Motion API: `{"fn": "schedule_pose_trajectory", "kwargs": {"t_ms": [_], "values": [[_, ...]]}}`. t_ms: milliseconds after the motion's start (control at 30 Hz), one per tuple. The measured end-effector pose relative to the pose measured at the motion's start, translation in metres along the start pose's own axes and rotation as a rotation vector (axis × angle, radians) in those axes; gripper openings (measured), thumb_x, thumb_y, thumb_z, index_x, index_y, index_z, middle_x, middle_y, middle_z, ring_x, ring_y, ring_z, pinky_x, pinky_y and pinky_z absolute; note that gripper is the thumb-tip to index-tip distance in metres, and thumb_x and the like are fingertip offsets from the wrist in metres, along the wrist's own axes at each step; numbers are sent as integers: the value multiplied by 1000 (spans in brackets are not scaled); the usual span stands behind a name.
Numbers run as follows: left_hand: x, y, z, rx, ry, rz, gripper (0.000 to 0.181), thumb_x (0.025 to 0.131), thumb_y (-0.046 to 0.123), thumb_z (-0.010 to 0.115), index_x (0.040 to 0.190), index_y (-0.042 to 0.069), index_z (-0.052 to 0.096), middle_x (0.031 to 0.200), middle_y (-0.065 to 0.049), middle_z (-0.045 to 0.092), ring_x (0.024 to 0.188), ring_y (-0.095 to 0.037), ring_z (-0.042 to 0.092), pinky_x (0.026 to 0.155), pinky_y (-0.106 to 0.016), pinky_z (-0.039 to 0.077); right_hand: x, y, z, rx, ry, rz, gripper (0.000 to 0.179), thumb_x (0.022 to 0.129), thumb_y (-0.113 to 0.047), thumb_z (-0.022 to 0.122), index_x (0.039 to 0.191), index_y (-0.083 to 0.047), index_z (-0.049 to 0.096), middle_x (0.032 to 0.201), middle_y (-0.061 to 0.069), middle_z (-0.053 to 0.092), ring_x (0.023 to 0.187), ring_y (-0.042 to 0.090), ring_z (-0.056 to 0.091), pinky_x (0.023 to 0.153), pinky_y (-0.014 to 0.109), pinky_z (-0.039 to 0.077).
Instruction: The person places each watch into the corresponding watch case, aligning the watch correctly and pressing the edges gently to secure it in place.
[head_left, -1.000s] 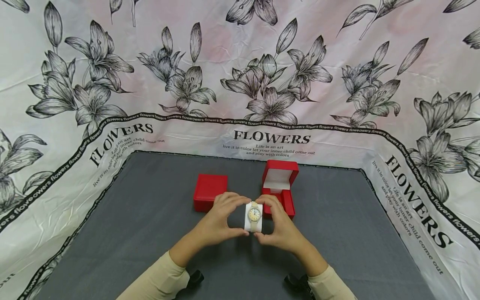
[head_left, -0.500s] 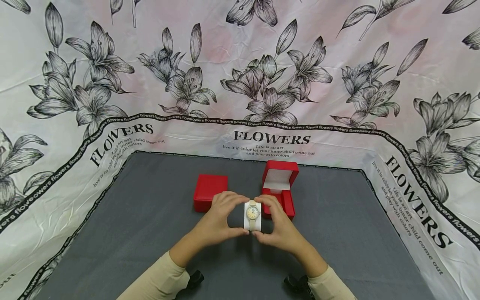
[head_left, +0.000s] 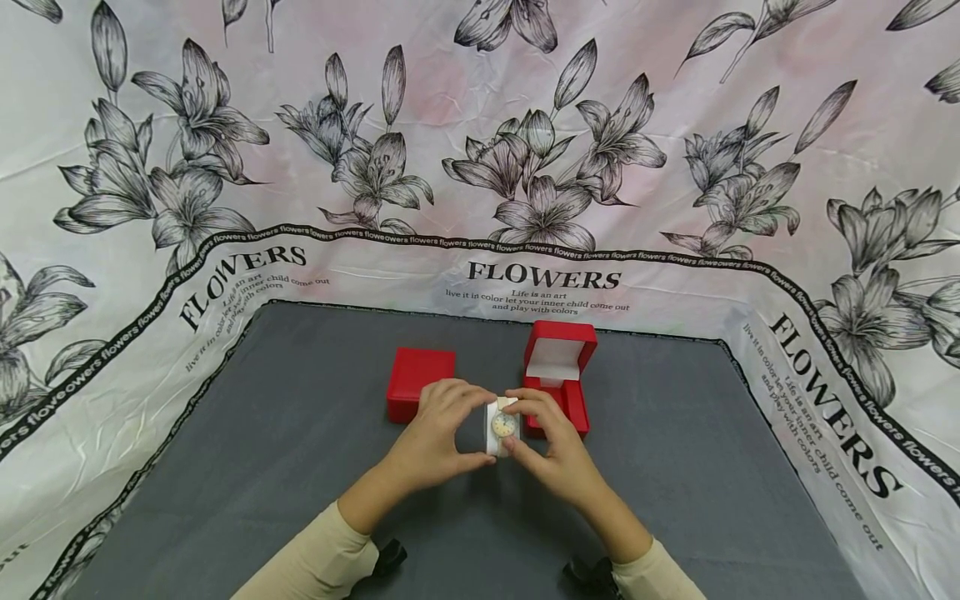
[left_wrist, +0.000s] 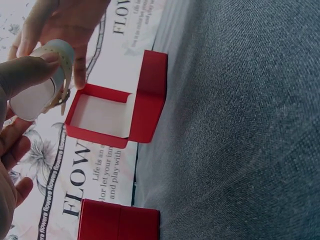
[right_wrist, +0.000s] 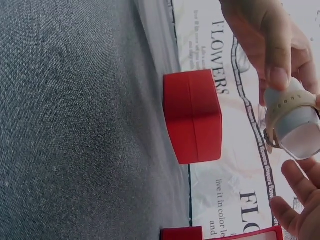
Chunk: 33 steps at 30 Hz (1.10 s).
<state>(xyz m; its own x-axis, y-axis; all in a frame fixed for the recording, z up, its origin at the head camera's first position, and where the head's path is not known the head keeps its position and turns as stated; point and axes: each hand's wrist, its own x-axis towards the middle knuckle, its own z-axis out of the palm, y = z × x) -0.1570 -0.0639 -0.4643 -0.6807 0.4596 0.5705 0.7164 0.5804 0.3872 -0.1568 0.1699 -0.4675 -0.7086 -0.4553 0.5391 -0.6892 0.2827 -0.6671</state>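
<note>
A wristwatch (head_left: 504, 424) with a round, pale yellow dial and cream strap is wrapped around a white watch cushion (head_left: 492, 435). In the head view, my left hand (head_left: 441, 427) grips the cushion's left end, thumb below and fingers above. My right hand (head_left: 561, 450) pinches the watch from the right, its thumb over the dial's lower edge and its forefinger near the top of the strap. The wrist views show the strap (right_wrist: 295, 100) with its row of holes and the buckle (right_wrist: 271, 142) on the underside. Both hands hold it above the grey cloth.
Behind my right hand stands an opened red box (head_left: 577, 404) with a white-lined lid raised. A closed red box (head_left: 422, 377) lies behind my left hand. Grey cloth (head_left: 300, 433) covers the table, bordered by a white flower-printed sheet (head_left: 375, 262).
My right thumb has moved from the cushion's lower edge up onto the watch dial, and the right fingers have shifted over the top. The cushion has drifted slightly left and tilted.
</note>
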Motion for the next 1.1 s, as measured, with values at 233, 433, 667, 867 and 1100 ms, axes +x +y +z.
{"fn": "schedule_pose_trajectory", "kwargs": {"t_ms": [233,433,667,867,1100], "values": [[-2,-3,1,9,-7,-23,78,68,42,95,135,17,63,128,4,65,124,-13,50,106,-47,37,-2,-1,2,8,-21,49,40,90,-9,77,125,-19,61,143,8,53,128,20,50,99,42,53],[-1,-3,-1,-4,5,-46,78,66,41,97,133,16,64,127,3,66,121,-13,51,105,-48,38,-3,-4,3,-10,-32,54,40,90,-13,78,126,-22,61,146,8,51,130,22,48,100,43,52],[0,-1,0,-39,-15,-26,77,70,37,95,135,15,62,131,2,64,125,-15,49,105,-48,38,-2,-3,3,-53,13,60,41,89,-13,79,125,-24,62,141,6,54,126,20,49,92,42,55],[0,0,0,-13,4,-21,78,68,38,96,135,17,63,130,3,65,124,-14,49,105,-47,38,-3,-3,2,-36,14,74,41,89,-13,78,125,-24,62,141,5,54,124,18,50,93,39,55],[0,-2,-1,-49,-5,-61,78,68,36,96,136,16,62,130,2,65,124,-15,49,107,-50,37,-2,0,-4,-59,-63,79,57,87,-19,82,137,-26,56,149,0,49,132,19,47,100,48,53]]}}
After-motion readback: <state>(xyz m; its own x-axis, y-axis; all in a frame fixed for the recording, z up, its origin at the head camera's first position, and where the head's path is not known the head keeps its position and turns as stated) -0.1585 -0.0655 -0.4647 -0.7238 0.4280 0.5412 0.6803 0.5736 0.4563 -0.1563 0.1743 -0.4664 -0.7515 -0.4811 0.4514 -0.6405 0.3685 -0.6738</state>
